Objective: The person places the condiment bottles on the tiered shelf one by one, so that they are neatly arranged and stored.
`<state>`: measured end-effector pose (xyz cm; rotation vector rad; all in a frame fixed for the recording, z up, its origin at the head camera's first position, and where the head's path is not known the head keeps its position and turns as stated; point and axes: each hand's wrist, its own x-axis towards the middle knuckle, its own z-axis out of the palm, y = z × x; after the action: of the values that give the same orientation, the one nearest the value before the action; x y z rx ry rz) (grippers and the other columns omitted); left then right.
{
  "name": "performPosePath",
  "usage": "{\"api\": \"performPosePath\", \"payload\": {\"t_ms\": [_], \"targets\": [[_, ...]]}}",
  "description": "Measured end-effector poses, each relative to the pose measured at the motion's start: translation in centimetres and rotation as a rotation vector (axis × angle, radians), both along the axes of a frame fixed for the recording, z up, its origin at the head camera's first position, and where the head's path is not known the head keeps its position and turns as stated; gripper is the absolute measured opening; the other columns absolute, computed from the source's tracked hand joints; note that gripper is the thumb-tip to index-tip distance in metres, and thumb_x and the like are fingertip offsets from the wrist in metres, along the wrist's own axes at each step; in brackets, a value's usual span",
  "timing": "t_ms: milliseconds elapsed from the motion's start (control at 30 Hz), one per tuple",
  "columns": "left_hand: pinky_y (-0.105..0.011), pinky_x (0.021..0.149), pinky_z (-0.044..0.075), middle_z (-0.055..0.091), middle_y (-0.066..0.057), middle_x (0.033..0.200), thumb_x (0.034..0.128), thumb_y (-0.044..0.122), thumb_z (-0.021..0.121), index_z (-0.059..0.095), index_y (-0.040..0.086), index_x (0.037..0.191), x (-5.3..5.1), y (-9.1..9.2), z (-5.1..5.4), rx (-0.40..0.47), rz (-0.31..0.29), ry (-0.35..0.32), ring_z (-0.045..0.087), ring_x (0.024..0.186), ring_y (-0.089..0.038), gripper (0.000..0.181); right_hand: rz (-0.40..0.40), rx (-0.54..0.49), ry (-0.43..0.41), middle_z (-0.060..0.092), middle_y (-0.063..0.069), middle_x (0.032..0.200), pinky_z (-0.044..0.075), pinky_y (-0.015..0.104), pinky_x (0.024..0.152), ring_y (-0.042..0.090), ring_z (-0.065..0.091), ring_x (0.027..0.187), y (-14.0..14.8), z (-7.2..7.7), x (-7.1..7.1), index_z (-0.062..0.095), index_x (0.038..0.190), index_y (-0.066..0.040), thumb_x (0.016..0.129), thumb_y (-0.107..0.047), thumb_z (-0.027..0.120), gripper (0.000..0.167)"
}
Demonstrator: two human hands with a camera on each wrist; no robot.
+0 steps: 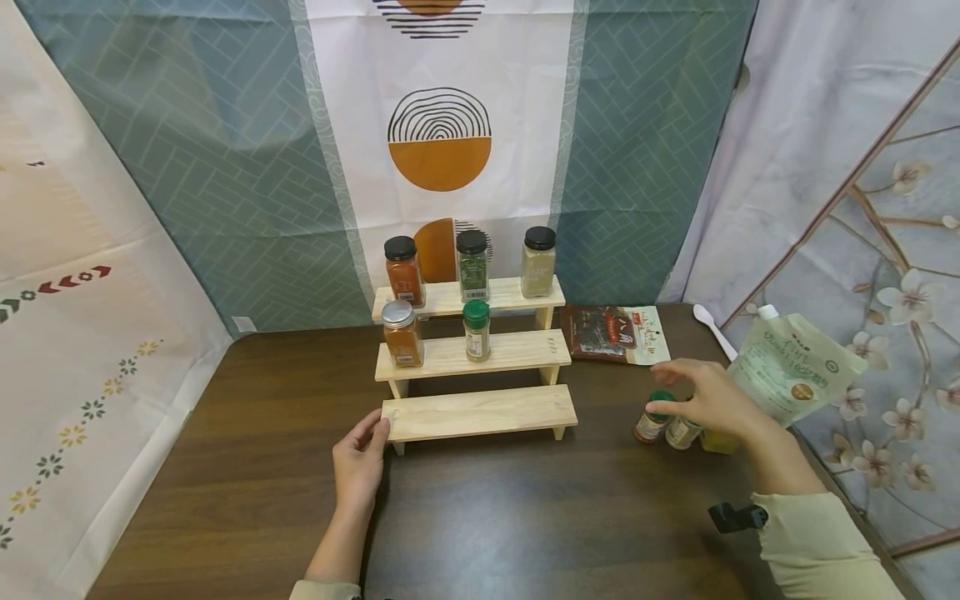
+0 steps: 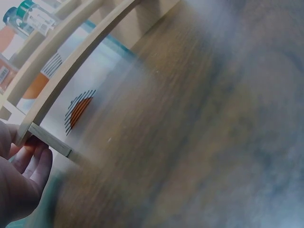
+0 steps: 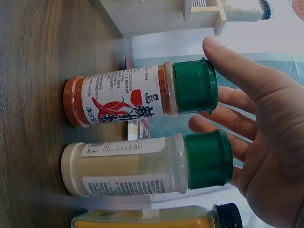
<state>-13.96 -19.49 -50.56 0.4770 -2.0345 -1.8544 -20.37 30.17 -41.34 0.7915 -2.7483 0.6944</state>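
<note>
My left hand (image 1: 358, 462) pinches the left end of the lowest board of a three-tier wooden spice rack (image 1: 480, 412). In the left wrist view, its fingers (image 2: 38, 164) curl beneath that board. At the right, my right hand (image 1: 712, 400) hovers around the green cap of a chili powder shaker (image 3: 126, 92), thumb and fingers spread apart. Beside that shaker stands another green-capped shaker (image 3: 128, 164) of beige powder. Next to it is a black-capped jar of yellow powder (image 3: 152, 218), partly cut off in the right wrist view.
Jars stand on the rack's upper tiers, among them a silver-lidded jar (image 1: 402, 337), a green-capped shaker (image 1: 477, 333) and a green-herb jar (image 1: 473, 271). Right of the rack lies a spice packet (image 1: 611, 333). A white spoon (image 1: 712, 329) and a pale spouted pouch (image 1: 795, 371) are farther right.
</note>
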Motion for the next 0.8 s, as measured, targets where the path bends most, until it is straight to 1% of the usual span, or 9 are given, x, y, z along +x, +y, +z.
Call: {"api": "performPosePath", "payload": {"t_ms": [133,233,300,367,433,533,600,667,800], "targets": [[-0.009,0.077,0.053,0.067,-0.026,0.120,0.1002,0.014,0.066,0.068,-0.005,0.126,-0.1,0.0,-0.1,0.005,0.004,0.012,0.063,0.088,0.003,0.032,0.013,0.015,-0.068,0.074,0.001,0.095,0.058,0.048,0.074,0.023,0.070,0.087,0.3,0.4,0.3,0.072,0.115,-0.002,0.073,-0.033,0.092,0.055],[-0.009,0.077,0.053,0.067,-0.027,0.121,0.1002,0.013,0.066,0.068,-0.005,0.126,0.0,0.0,-0.1,0.011,0.003,0.016,0.063,0.088,0.003,0.032,0.017,0.027,-0.118,0.074,-0.002,0.095,0.058,0.039,0.072,0.017,0.068,0.086,0.5,0.4,0.5,0.074,0.110,-0.004,0.072,-0.035,0.093,0.053],[-0.009,0.077,0.053,0.067,-0.027,0.121,0.1003,0.013,0.066,0.068,-0.005,0.126,0.0,0.0,-0.1,0.014,0.000,0.016,0.064,0.088,0.003,0.032,0.027,0.032,-0.124,0.073,-0.005,0.093,0.057,0.033,0.069,0.012,0.066,0.083,0.6,0.3,0.4,0.075,0.106,-0.006,0.071,-0.034,0.094,0.049],[-0.009,0.077,0.053,0.066,-0.027,0.122,0.1003,0.014,0.066,0.067,-0.005,0.126,0.0,0.0,0.0,0.015,-0.003,0.014,0.064,0.088,0.003,0.032,0.039,0.023,-0.108,0.072,-0.008,0.089,0.055,0.029,0.065,0.007,0.064,0.080,0.6,0.0,0.4,0.075,0.102,-0.008,0.071,-0.032,0.094,0.044],[-0.009,0.077,0.053,0.067,-0.027,0.121,0.1003,0.014,0.066,0.068,-0.005,0.126,0.0,0.0,0.0,0.011,-0.003,0.013,0.064,0.089,0.003,0.032,0.051,0.008,-0.085,0.070,-0.010,0.087,0.055,0.028,0.064,0.004,0.062,0.078,0.7,-0.2,0.4,0.075,0.100,-0.009,0.072,-0.029,0.093,0.039],[-0.009,0.077,0.053,0.067,-0.026,0.121,0.1003,0.014,0.066,0.068,-0.005,0.126,0.1,0.0,0.0,0.006,-0.004,0.014,0.063,0.088,0.003,0.032,0.055,-0.010,-0.044,0.069,-0.013,0.085,0.055,0.027,0.062,0.001,0.062,0.076,0.7,-0.6,0.2,0.075,0.099,-0.011,0.074,-0.024,0.092,0.033],[-0.009,0.077,0.053,0.067,-0.026,0.121,0.1003,0.014,0.066,0.067,-0.005,0.126,0.1,0.0,0.0,0.002,-0.005,0.014,0.063,0.088,0.003,0.032,0.050,-0.021,-0.018,0.069,-0.013,0.085,0.055,0.027,0.062,0.002,0.062,0.076,0.6,-0.7,0.2,0.074,0.099,-0.010,0.076,-0.022,0.091,0.032],[-0.009,0.077,0.053,0.067,-0.027,0.121,0.1004,0.014,0.066,0.067,-0.006,0.126,0.1,0.0,0.0,0.002,-0.005,0.015,0.063,0.088,0.003,0.032,0.037,-0.027,0.004,0.069,-0.012,0.085,0.055,0.028,0.063,0.002,0.062,0.076,0.5,-0.7,0.2,0.074,0.101,-0.008,0.077,-0.022,0.091,0.032],[-0.009,0.077,0.053,0.067,-0.026,0.121,0.1004,0.014,0.066,0.067,-0.005,0.126,0.1,0.0,-0.1,0.002,-0.004,0.012,0.063,0.088,0.003,0.032,0.003,-0.037,0.036,0.069,-0.010,0.086,0.056,0.035,0.067,0.005,0.063,0.078,0.1,-0.5,0.1,0.074,0.105,-0.006,0.078,-0.023,0.090,0.035]]}}
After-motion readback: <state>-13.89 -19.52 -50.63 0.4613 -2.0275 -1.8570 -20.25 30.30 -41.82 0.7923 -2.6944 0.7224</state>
